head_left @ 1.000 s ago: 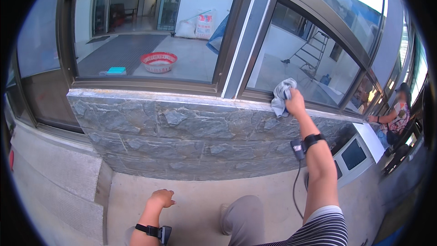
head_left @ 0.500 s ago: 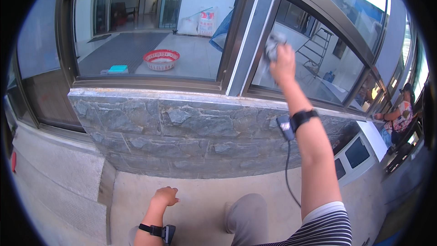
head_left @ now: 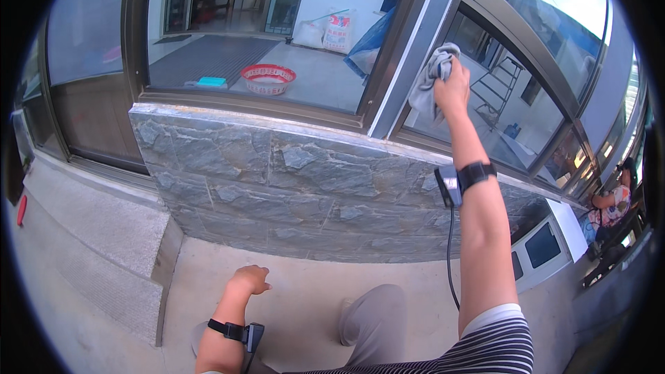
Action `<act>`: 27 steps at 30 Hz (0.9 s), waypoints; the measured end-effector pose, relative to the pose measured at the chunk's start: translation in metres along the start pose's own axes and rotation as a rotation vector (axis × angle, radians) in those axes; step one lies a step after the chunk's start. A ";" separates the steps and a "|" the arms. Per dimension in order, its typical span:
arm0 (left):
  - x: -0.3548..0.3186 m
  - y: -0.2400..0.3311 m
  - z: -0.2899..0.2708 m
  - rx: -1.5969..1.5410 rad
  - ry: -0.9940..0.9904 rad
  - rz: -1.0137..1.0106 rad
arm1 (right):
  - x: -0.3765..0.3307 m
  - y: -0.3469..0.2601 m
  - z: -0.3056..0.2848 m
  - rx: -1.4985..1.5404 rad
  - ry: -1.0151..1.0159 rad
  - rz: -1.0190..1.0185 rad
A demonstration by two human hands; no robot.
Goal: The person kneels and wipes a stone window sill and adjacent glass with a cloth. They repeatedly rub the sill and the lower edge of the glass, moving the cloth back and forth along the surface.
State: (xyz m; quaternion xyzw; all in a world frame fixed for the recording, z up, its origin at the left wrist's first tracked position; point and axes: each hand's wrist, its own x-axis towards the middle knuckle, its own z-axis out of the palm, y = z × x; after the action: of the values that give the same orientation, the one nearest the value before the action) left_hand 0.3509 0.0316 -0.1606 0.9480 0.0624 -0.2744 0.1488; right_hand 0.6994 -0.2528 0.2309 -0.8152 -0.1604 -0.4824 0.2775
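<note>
My right hand (head_left: 452, 90) is raised, its fingers closed round a grey cloth (head_left: 431, 83). The cloth lies against the left frame and glass of the right-hand window (head_left: 478, 114), and part of it hangs below my fingers. My left hand (head_left: 251, 280) hangs low over the concrete floor, away from the wall. Nothing shows in it, and its fingers look loosely bent with the thumb a little apart. Each forearm wears a black strap with a small box.
A stone-faced wall (head_left: 249, 173) runs under the windows. Behind the left glass are a red-and-white plastic basket (head_left: 268, 80) and a sack (head_left: 338, 29); a stepladder (head_left: 500, 90) stands behind the right. Concrete steps (head_left: 104, 256) are left, a white cabinet (head_left: 547, 246) right. Another person (head_left: 609, 209) works farther right.
The cloth, blurred before, is now sharp and more spread out, slightly higher in my right hand. The view has shifted, so the windows appear farther right. My left hand stays low.
</note>
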 end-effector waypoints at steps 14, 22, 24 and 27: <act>0.003 0.006 0.005 0.015 0.041 0.054 | -0.102 0.019 -0.008 -0.381 -0.693 -0.269; -0.009 -0.004 0.005 -0.018 0.077 0.007 | -0.156 0.001 -0.005 -0.151 -0.617 -0.345; -0.011 -0.003 0.006 -0.028 0.074 0.018 | -0.177 0.004 0.004 -0.106 -0.464 -0.388; -0.013 0.001 0.006 -0.058 0.083 0.031 | -0.194 -0.005 0.017 -0.113 -0.327 -0.424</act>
State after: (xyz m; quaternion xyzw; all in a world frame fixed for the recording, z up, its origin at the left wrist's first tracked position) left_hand 0.3373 0.0285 -0.1586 0.9546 0.0618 -0.2308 0.1778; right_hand 0.6151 -0.2378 0.0565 -0.8447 -0.3430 -0.3998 0.0948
